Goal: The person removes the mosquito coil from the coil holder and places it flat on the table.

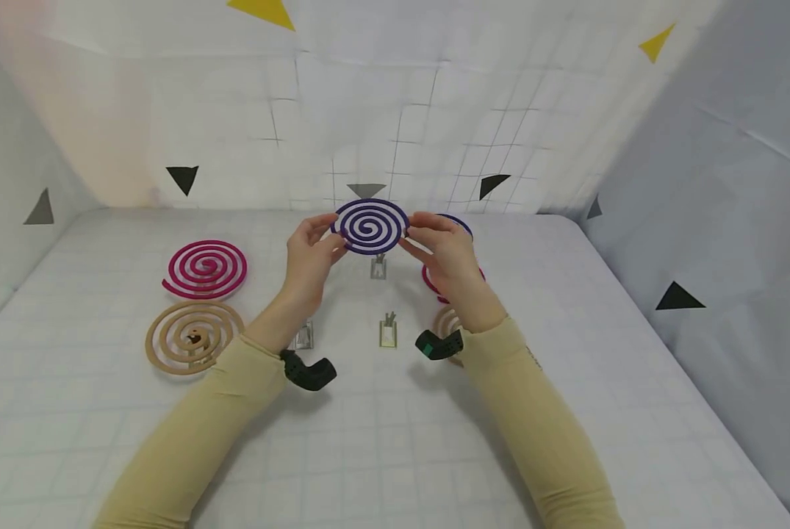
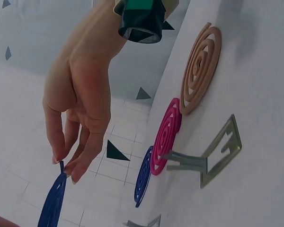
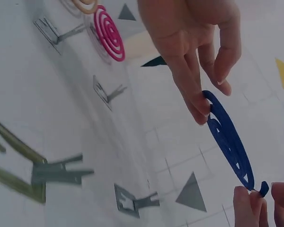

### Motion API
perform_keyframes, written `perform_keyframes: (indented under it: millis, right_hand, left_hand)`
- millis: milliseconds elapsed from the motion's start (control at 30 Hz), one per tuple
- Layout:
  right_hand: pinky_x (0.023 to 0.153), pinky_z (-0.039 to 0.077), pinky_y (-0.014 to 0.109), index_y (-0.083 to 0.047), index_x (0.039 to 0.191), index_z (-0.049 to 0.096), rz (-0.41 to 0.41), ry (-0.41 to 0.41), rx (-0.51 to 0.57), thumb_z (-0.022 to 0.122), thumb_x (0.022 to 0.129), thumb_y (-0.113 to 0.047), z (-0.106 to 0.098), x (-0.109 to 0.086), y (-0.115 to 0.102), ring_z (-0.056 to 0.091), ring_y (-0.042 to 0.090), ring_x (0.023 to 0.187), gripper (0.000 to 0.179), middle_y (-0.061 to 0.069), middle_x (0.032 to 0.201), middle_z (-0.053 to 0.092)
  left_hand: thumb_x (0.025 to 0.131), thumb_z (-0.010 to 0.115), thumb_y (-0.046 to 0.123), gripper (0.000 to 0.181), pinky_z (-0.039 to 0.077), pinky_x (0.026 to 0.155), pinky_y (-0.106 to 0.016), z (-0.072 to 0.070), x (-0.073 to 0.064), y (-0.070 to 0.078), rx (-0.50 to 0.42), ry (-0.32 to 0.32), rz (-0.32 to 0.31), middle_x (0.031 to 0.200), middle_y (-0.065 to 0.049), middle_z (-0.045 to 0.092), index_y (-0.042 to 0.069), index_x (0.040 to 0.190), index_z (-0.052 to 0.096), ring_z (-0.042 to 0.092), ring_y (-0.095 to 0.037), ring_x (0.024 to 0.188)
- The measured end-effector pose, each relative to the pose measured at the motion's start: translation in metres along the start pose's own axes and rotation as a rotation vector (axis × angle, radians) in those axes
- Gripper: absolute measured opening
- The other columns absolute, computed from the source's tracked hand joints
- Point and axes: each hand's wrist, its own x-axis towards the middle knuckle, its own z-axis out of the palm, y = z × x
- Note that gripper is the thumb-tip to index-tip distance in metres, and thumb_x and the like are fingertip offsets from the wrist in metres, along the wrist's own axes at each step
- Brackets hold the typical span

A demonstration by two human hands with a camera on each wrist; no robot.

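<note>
Both hands hold a dark blue mosquito coil (image 1: 370,226) up above the table, its flat spiral facing me in the head view. My left hand (image 1: 310,253) pinches its left edge between thumb and fingers. At the opposite edge, my right hand (image 1: 449,253) grips the rim with thumb and fingertips. The right wrist view shows the coil (image 3: 229,142) nearly edge-on, spanning the two hands. Below it stand small metal coil stands with upright prongs: one (image 1: 378,267) at the back, another (image 1: 388,333) nearer, and a third (image 1: 304,335) partly behind the left wrist.
On the left lie a pink coil (image 1: 207,270) and a tan coil (image 1: 163,345). To the right, another blue coil (image 2: 143,176), a pink coil (image 2: 165,137) and a tan coil (image 2: 201,68) form a row, partly hidden by my right arm in the head view. White sheets (image 1: 395,95) enclose the table.
</note>
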Motion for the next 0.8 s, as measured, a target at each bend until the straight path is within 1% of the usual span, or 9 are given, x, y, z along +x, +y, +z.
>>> perform_keyframes:
  millis: [100,167,233,367,467,600,700,800]
  right_hand:
    - [0.101,0.052,0.041,-0.004,0.108,0.067,0.001,0.021,0.064,0.06,0.092,0.01,-0.012,0.005,-0.005,0.065,0.024,0.099,0.022,0.013,0.112,0.063]
    - [0.099,0.053,0.038,-0.004,0.11,0.066,0.005,0.033,0.079,0.058,0.093,0.011,-0.021,0.007,-0.007,0.065,0.023,0.102,0.024,0.012,0.113,0.063]
    - [0.098,0.053,0.035,-0.004,0.113,0.063,0.004,0.046,0.088,0.056,0.094,0.011,-0.031,0.01,-0.01,0.064,0.022,0.103,0.026,0.011,0.114,0.061]
    - [0.1,0.052,0.033,-0.001,0.122,0.057,-0.001,0.073,0.106,0.052,0.095,0.012,-0.051,0.014,-0.016,0.061,0.02,0.103,0.03,0.01,0.116,0.058]
    - [0.098,0.053,0.031,-0.001,0.124,0.055,0.004,0.09,0.111,0.05,0.096,0.012,-0.066,0.016,-0.022,0.06,0.02,0.103,0.032,0.011,0.119,0.056]
    - [0.092,0.057,0.028,-0.002,0.129,0.051,0.03,0.1,0.166,0.05,0.095,0.013,-0.084,0.019,-0.029,0.059,0.02,0.107,0.037,0.011,0.121,0.054]
    - [0.092,0.056,0.028,-0.002,0.132,0.048,0.049,0.112,0.231,0.049,0.095,0.015,-0.096,0.021,-0.032,0.059,0.02,0.107,0.04,0.012,0.12,0.053]
    - [0.092,0.057,0.029,-0.002,0.129,0.049,0.053,0.142,0.267,0.05,0.095,0.015,-0.106,0.022,-0.034,0.062,0.02,0.104,0.038,0.012,0.116,0.056]
  left_hand:
    - [0.093,0.05,-0.007,0.043,0.054,0.097,-0.026,0.015,0.004,-0.003,-0.012,0.001,0.002,0.145,-0.016,0.05,-0.002,0.136,0.049,0.059,-0.025,0.122]
    - [0.092,0.051,-0.008,0.043,0.054,0.096,-0.026,0.025,0.007,-0.006,-0.025,-0.001,0.0,0.144,-0.016,0.05,-0.002,0.135,0.05,0.061,-0.025,0.12]
    - [0.092,0.051,-0.008,0.044,0.054,0.096,-0.025,0.036,0.009,-0.01,-0.017,-0.008,-0.007,0.144,-0.016,0.05,-0.001,0.135,0.05,0.062,-0.025,0.119]
    - [0.09,0.05,-0.01,0.046,0.054,0.097,-0.027,0.057,0.013,-0.016,-0.005,-0.032,-0.022,0.147,-0.019,0.047,-0.001,0.135,0.051,0.062,-0.027,0.119]
    - [0.09,0.05,-0.009,0.046,0.053,0.098,-0.028,0.071,0.015,-0.021,0.01,-0.042,-0.03,0.15,-0.019,0.044,-0.001,0.135,0.051,0.062,-0.027,0.118]
    - [0.089,0.052,-0.006,0.046,0.053,0.098,-0.028,0.09,0.019,-0.027,0.043,-0.041,-0.02,0.152,-0.018,0.042,0.001,0.135,0.052,0.063,-0.022,0.11]
    - [0.087,0.055,-0.002,0.047,0.053,0.096,-0.029,0.102,0.02,-0.032,0.068,-0.034,-0.015,0.15,-0.015,0.045,0.003,0.134,0.053,0.061,-0.017,0.101]
    - [0.084,0.057,0.002,0.048,0.052,0.094,-0.03,0.112,0.019,-0.036,0.08,-0.031,-0.016,0.149,-0.012,0.048,0.007,0.132,0.054,0.061,-0.016,0.097]
